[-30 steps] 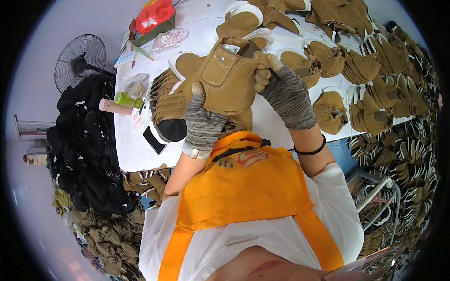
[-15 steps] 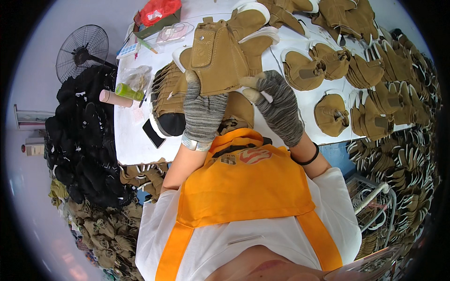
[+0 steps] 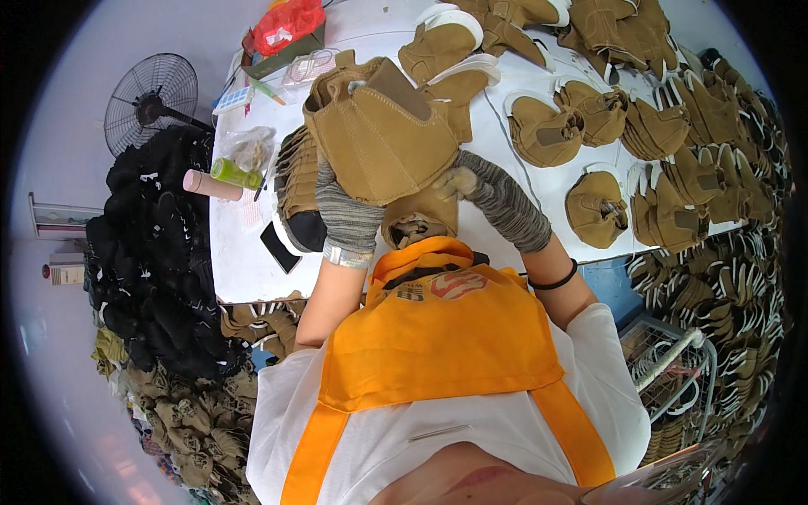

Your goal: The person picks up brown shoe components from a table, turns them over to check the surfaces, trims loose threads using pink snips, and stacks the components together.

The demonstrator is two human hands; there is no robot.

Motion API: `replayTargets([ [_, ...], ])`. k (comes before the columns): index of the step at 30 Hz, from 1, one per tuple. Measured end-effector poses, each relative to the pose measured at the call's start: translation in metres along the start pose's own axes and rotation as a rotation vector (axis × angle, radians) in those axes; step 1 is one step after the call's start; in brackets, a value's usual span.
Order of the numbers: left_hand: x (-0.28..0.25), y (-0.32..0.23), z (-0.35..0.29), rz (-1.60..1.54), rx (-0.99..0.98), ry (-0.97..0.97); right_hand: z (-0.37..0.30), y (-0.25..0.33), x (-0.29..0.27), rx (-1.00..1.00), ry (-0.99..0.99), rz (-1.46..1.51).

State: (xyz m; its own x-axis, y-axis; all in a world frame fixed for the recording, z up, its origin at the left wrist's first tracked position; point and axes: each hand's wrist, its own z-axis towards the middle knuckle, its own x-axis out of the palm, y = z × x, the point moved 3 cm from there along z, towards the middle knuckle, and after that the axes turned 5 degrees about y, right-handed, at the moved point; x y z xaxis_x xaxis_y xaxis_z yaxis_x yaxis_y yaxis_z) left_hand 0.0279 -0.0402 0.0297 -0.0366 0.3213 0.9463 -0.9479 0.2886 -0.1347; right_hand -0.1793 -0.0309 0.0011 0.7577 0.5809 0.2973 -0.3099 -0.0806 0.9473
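Note:
A tan suede boot upper [image 3: 383, 139] with a dark elastic side panel is raised over the white table, its opening toward the far left. My left hand [image 3: 349, 210], in a grey striped knit glove, holds it from the near left; the fingers are mostly hidden behind the suede. My right hand [image 3: 497, 194], in a matching glove with pale fingertips, is closed with its fingertips at the upper's lower right edge. Whether a loose thread lies between them is too small to tell. Below the raised piece, another tan upper [image 3: 425, 215] rests at the table's near edge.
Stacked tan uppers [image 3: 303, 181] lie left of my hands, beside a phone [image 3: 279, 247], green roll [image 3: 236, 173] and pink cylinder [image 3: 212, 185]. More white-edged uppers [image 3: 543, 130] cover the right side of the white table [image 3: 244, 282]. A fan [image 3: 151, 105] and black pile [image 3: 156, 244] stand left.
The boot upper has been turned over, from the side with a snap-fastened pocket to the elastic-panel side. My right hand has moved slightly down and its fingers are more curled.

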Motion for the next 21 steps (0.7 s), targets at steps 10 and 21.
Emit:
replayTargets([
  [10, -0.048, -0.012, -0.009, 0.592, 0.044, -0.16, 0.003, 0.037, 0.028, -0.08, -0.186, -0.218],
  [21, -0.09, -0.031, -0.005, 0.866, 0.186, -0.174, -0.001, 0.049, 0.029, -0.111, -0.22, -0.944],
])
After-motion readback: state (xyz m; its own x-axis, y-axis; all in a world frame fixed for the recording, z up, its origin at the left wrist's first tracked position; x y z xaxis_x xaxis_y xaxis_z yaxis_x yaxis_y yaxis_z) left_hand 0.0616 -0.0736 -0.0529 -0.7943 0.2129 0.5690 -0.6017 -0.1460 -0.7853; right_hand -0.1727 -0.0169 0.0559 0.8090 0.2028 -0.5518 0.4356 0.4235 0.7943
